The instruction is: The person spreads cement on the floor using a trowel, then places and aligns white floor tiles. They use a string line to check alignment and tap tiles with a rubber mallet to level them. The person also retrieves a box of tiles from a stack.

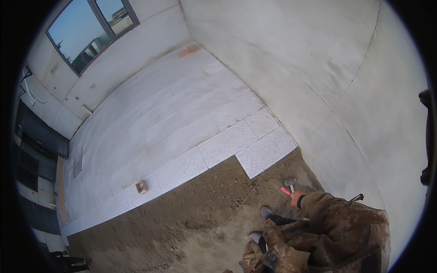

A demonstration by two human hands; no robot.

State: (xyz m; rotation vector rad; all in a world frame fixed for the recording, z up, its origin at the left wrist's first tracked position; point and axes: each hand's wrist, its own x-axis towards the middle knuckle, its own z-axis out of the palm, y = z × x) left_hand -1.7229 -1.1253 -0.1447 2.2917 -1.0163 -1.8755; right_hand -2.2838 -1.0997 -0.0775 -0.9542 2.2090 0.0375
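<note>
- Found pale ribbed tiles already laid over most of the floor, from the far corner at upper centre down to a stepped edge across the middle of the frame.
- Saw the front row end at a tile right of centre, set close against the grey wall and jutting further forward than its neighbours.
- Left uncovered: a broad patch of brown sand bed across the lower centre and lower left, lumpy and not smoothed.
- Judged the laying well past halfway, with this lower strip of bare ground the part left to cover.
- Noted a thin string lying over the sand, running down from the corner of the front tile.
- Spotted the right hand at lower right, closed around the red handle of a hammer, with its head low over the sand just below the front tile and near the wall.
- Could not find the left hand anywhere in the frame; only a camouflage sleeve, knees and a shoe showed.
- Also there: a small wooden block on the tile edge at left centre, an orange block in the far corner, and a window at upper left.
</note>
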